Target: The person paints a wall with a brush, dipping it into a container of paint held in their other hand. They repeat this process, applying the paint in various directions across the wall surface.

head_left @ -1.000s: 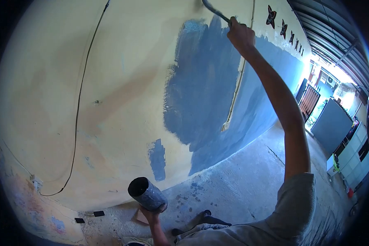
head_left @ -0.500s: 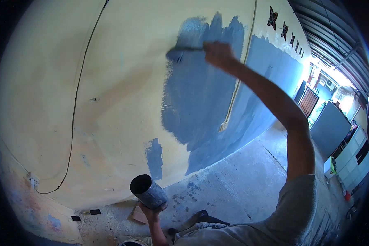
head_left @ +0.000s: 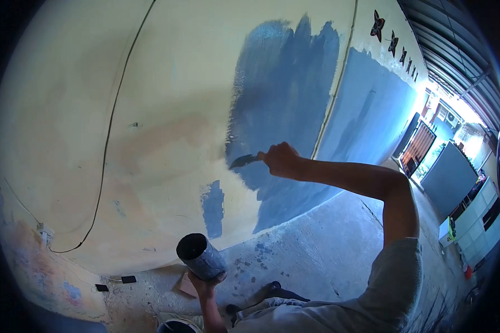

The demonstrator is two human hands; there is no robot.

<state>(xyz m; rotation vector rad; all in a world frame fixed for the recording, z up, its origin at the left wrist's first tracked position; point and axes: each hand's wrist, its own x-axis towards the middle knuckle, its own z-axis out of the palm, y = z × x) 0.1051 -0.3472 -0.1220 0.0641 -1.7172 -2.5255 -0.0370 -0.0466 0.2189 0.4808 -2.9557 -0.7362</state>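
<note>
My right hand point(head_left: 283, 160) is closed round the handle of a paintbrush point(head_left: 243, 161). Its bristles lie at the left edge of the blue-grey paint patch point(head_left: 286, 94) on the cream wall point(head_left: 172, 72). Low in the view, my left hand point(head_left: 206, 282) grips a paint-smeared can point(head_left: 201, 256) from below, its dark mouth tilted up toward me. A smaller blue strip point(head_left: 212, 208) of paint is on the wall just above the can.
A black cable point(head_left: 110, 119) runs down the wall to a socket point(head_left: 45, 233). On the concrete floor point(head_left: 311, 250) are paint spots, a brown block point(head_left: 188, 285) and a bucket point(head_left: 178, 326) near my feet. Butterfly ornaments point(head_left: 378, 26) hang at upper right; a gate point(head_left: 418, 145) stands farther off.
My right hand has swept the brush down the wall, from the upper left of the blue patch to its lower left edge. My left hand still holds the can in place.
</note>
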